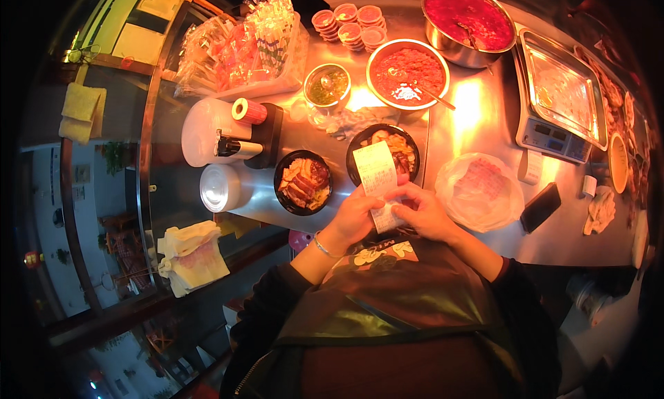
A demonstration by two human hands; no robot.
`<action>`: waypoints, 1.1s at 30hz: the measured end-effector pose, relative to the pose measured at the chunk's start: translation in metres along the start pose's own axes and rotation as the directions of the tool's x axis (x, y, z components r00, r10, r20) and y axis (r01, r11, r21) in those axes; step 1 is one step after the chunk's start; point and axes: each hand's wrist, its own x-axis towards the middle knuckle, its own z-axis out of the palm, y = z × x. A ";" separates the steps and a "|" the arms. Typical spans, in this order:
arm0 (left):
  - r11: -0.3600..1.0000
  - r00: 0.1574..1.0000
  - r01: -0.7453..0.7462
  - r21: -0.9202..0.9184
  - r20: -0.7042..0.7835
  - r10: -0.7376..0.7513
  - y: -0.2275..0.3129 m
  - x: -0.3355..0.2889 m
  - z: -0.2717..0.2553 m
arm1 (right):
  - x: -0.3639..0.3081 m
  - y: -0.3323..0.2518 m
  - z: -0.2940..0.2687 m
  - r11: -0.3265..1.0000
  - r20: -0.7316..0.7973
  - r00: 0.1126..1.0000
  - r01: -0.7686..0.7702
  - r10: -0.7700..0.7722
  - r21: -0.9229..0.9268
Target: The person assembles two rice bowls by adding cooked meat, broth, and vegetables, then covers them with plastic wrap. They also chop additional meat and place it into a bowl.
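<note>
Dark apron cloth lies closest to the camera, with a printed pattern near its upper edge. Just beyond it, both hands grip a long white receipt: the left hand pinches its left side, a band around that wrist, and the right hand, fingers curled, holds it from the right. Printed face up, the receipt has its long axis running away from the body; its far end points forward and leans slightly left, while its near end points back at the apron. It is held above the worktop, and its far part hides some of a round black bowl of food.

Left of that bowl, well apart from it, a second black bowl holds sliced meat. To the right of the right hand lies a pale plastic bag, with a dark phone, set aslant, just beside it. Ahead stands a steel bowl of red sauce, a spoon in it.
</note>
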 end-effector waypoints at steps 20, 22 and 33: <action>0.995 0.994 0.088 -0.040 -0.063 -0.090 0.002 0.020 0.010 | -0.158 0.006 -0.282 0.829 -0.770 0.544 0.558 -0.334 0.035; 0.992 0.990 0.115 -0.046 -0.082 -0.119 0.002 0.022 0.013 | -0.200 0.033 -0.373 0.822 -0.929 0.341 0.564 -0.144 0.079; 0.989 0.978 0.116 -0.094 -0.162 -0.130 0.010 0.038 0.023 | -0.349 0.131 -0.649 0.736 -0.867 -0.284 -0.664 -0.410 -0.131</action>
